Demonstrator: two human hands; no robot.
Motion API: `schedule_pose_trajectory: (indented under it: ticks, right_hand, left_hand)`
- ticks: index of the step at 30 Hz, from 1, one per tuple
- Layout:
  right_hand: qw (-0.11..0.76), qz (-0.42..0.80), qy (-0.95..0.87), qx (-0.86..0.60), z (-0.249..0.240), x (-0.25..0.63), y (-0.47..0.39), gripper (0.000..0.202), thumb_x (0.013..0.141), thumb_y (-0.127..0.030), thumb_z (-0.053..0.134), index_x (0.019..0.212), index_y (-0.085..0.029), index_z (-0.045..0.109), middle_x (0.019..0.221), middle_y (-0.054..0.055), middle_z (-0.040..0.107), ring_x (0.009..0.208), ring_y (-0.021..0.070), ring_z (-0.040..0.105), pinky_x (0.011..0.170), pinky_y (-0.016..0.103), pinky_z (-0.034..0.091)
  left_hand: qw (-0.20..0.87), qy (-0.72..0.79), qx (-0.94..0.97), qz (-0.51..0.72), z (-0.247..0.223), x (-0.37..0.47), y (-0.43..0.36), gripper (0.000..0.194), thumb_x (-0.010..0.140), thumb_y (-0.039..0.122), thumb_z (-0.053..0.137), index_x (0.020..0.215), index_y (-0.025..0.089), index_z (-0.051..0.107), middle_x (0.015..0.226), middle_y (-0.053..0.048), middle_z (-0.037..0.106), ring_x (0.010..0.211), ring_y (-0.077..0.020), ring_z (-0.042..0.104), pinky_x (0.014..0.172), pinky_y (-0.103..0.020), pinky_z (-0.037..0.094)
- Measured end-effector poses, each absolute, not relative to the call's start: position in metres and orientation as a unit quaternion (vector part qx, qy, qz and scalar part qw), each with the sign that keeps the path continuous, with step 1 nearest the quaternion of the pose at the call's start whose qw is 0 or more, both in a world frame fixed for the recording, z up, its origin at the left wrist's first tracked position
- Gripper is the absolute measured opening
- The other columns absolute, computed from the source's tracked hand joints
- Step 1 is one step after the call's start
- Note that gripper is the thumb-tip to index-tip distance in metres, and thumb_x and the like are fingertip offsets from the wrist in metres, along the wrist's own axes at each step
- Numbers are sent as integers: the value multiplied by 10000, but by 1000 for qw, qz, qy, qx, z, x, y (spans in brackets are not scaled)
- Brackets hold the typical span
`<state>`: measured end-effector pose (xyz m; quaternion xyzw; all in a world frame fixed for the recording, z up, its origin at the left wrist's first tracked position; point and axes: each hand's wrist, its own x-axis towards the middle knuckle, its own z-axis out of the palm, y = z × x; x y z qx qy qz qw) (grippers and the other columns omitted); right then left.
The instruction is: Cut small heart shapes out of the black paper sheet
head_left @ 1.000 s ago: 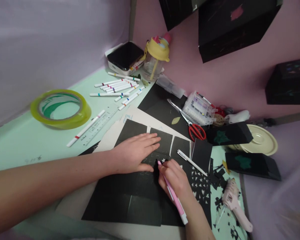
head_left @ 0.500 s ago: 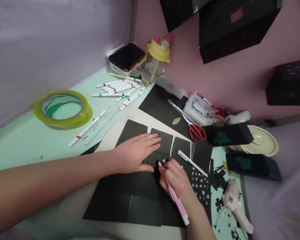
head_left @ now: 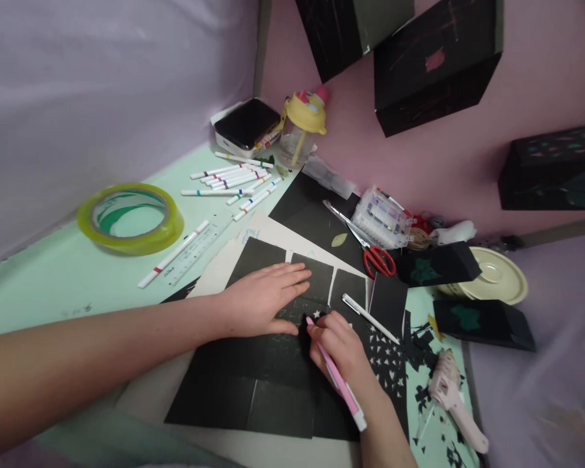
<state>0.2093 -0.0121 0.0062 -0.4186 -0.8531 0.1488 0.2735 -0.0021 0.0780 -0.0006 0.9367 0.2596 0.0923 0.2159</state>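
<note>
My left hand (head_left: 263,300) lies flat with fingers stretched out on a sheet of black paper (head_left: 214,383), left of my other hand. My right hand (head_left: 338,344) grips a pink craft knife or pen (head_left: 342,387), its tip low against the paper; which of the two it is, I cannot tell. Faint outlined triangles and small cut-out stars show on the black paper around the tip. Many small cut shapes (head_left: 387,361) fill its right part. A white pen (head_left: 370,318) rests on the paper just above my right hand.
Left stand a roll of yellow tape (head_left: 173,234), a clear ruler (head_left: 195,257) and several white markers (head_left: 234,177). At the back are a bottle (head_left: 297,140) and red-handled scissors (head_left: 377,259). A glue gun (head_left: 453,400) lies right among black scraps. Black boxes (head_left: 433,84) hang above.
The view has shifted slightly, so the surroundings sit a little differently in the picture. Both hands keep nearly the same place on the paper, the right still gripping the pink tool.
</note>
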Motion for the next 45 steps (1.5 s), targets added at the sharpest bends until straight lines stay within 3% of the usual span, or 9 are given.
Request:
schedule_pose_trajectory:
  ticks: [5,8,13,45]
  right_hand:
    - [400,192,-761,-473,8,205,-17,244,833,-14,564,985,-202,592,824,36,628,729,152,605,662,279,510]
    - [428,186,-701,-539,9,197,-18,166,832,-80,591,942,-204,606,815,25,653,710,147,638,641,261,523]
    - [418,155,-672,-591,6,184,-15,42,833,-154,618,839,-193,633,669,-6,657,508,111,583,508,224,486]
    - [378,136,-711,-577,0,183,-14,61,849,-143,576,806,-185,589,688,9,639,562,118,578,558,227,454]
  left_hand:
    - [214,262,937,82,1,-2,78,771,840,606,597,1404,107,437,1533,-131,319,1448,-262,230,1181,-406,194]
    - [219,262,936,83,2,-2,78,767,835,607,602,1398,111,445,1530,-133,324,1447,-265,234,1179,-408,201]
    - [222,263,934,93,1,-2,78,750,833,594,613,1400,130,448,1530,-135,324,1447,-267,234,1182,-405,195]
    - [207,266,938,83,-2,-2,77,754,846,589,598,1409,116,434,1544,-108,304,1454,-256,212,1185,-385,172]
